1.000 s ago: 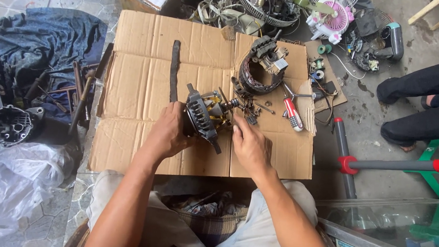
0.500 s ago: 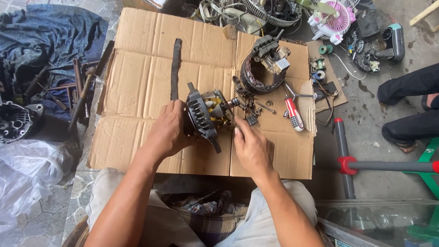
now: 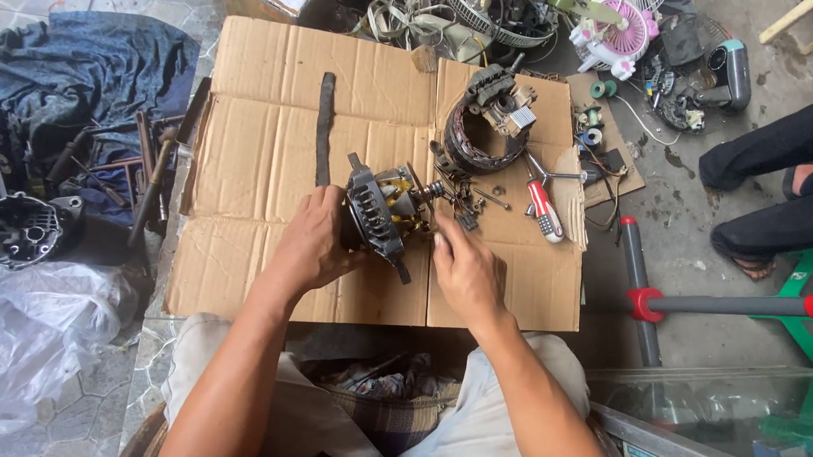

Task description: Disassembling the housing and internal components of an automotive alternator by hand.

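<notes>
Two bare hands work on a dismantled alternator (image 3: pixel 384 214) at the middle of a flattened cardboard sheet (image 3: pixel 263 158) spread on the ground. The left hand (image 3: pixel 310 243) is closed around the dark finned end housing, steadying the part, which lies tilted on the cardboard with its yellowish core and shaft pointing right. The right hand (image 3: pixel 464 272) rests just beside the shaft end, fingers curled toward it; whether they pinch anything cannot be told.

Small bolts and loose metal pieces (image 3: pixel 467 199) lie scattered on the cardboard just past the shaft. Beyond them sits a ring-shaped stator with copper windings (image 3: pixel 479 131), and a red-and-white handled screwdriver (image 3: pixel 544 212) lies near the sheet's right edge. A long dark strip (image 3: pixel 325 129) lies lengthwise on the cardboard above the left hand.

Off the cardboard to the left, another round metal housing (image 3: pixel 18 230) rests on the paving near a blue cloth (image 3: pixel 84 68) and a crumpled clear plastic bag (image 3: pixel 27 331). A pink-and-white fan (image 3: pixel 616 37) sits among tangled parts at the top. Another person's dark-trousered legs (image 3: pixel 783 181) show at the right.
</notes>
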